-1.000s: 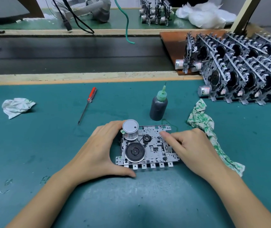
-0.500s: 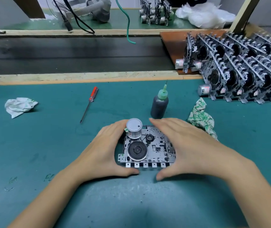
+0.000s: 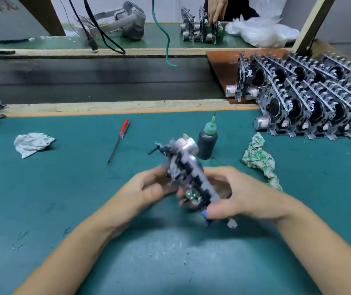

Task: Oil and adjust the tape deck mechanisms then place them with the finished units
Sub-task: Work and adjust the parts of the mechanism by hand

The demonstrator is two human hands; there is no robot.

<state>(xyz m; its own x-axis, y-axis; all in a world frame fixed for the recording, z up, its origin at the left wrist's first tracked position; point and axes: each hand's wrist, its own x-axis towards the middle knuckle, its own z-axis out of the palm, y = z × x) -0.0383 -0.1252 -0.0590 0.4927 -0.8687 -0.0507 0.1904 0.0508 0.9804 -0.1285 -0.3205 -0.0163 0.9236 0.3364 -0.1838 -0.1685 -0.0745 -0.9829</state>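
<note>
A metal tape deck mechanism (image 3: 188, 171) with a silver motor on its far end is lifted off the green mat and tilted on edge, blurred by motion. My left hand (image 3: 147, 189) grips its left side and my right hand (image 3: 237, 196) grips its right and near end. Just behind it stands a dark oil bottle (image 3: 207, 141) with a green needle tip. Rows of finished tape deck units (image 3: 311, 103) stand on edge at the far right.
A red-handled screwdriver (image 3: 119, 139) lies left of the bottle. A crumpled white rag (image 3: 32, 143) sits far left, a green-patterned rag (image 3: 259, 157) right of the bottle. Another person's hand (image 3: 217, 7) touches units on the far bench. A dark channel separates the benches.
The mechanism lay flat on the mat with my hands closing around it; now both hands have lifted it and turned it up on edge.
</note>
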